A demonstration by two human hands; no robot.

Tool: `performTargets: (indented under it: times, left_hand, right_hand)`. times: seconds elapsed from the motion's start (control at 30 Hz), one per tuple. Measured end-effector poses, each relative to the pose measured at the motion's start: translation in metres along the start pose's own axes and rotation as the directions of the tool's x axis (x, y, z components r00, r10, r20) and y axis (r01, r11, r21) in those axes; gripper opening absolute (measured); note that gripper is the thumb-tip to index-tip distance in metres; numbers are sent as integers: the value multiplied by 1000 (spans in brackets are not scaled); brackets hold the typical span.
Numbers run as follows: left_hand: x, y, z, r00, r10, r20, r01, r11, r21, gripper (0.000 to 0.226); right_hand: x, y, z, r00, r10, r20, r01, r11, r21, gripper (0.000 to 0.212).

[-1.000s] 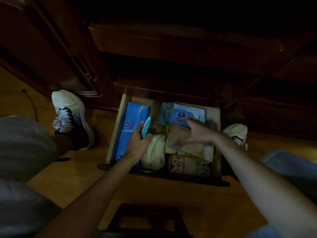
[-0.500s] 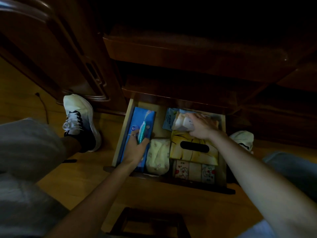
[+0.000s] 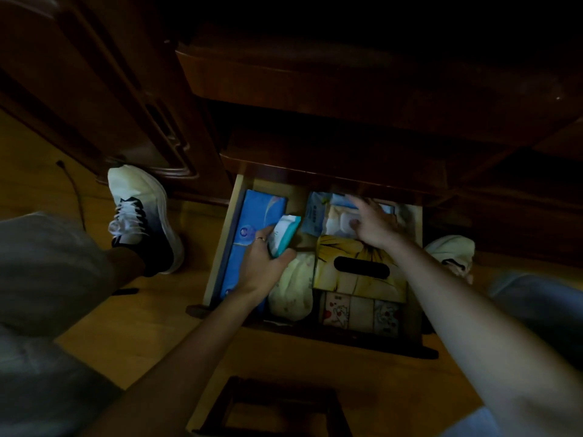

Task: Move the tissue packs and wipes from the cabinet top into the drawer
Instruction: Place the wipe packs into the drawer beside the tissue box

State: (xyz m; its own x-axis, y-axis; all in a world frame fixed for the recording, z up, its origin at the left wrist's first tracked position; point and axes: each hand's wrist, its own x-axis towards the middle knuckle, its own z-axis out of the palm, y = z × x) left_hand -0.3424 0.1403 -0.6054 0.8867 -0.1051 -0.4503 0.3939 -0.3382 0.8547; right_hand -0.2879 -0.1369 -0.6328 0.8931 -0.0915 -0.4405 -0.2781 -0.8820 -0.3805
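The bottom drawer [image 3: 220, 247] is pulled open below me. My left hand [image 3: 265, 266] grips a small teal-and-white wipes pack [image 3: 284, 234] above the drawer's left half, over a long blue tissue pack [image 3: 252, 228]. My right hand [image 3: 372, 225] lies with spread fingers on a pale wipes pack [image 3: 339, 220] at the drawer's back, beside a light-blue pack [image 3: 314, 216]. In front of it sits a yellow tissue box [image 3: 356, 269] with a dark oval slot. A cream soft pack [image 3: 293, 285] and patterned small packs [image 3: 359, 310] fill the front.
The dark wooden cabinet [image 3: 315, 89] overhangs the drawer. My left shoe [image 3: 138, 212] stands on the wooden floor left of the drawer, a thin cable [image 3: 74, 190] behind it. A white object [image 3: 451, 250] lies right of the drawer. A dark stool frame [image 3: 271, 408] sits below.
My right hand shifted from the yellow box to the back of the drawer and now presses the pale wipes pack down. My left hand turned the teal pack flatter, staying over the blue pack.
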Motion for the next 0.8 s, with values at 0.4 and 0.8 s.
performTargets:
  times: [0.4, 0.8]
  left_hand:
    - [-9, 33, 9, 824, 509, 249, -517, 495, 699, 100]
    - [-9, 22, 7, 842, 518, 150, -452, 525, 722, 87]
  right_hand:
    - [-79, -44, -8, 987, -116, 113, -23, 589, 808, 25]
    - [-53, 0, -11, 954, 248, -168, -142, 868, 475, 21]
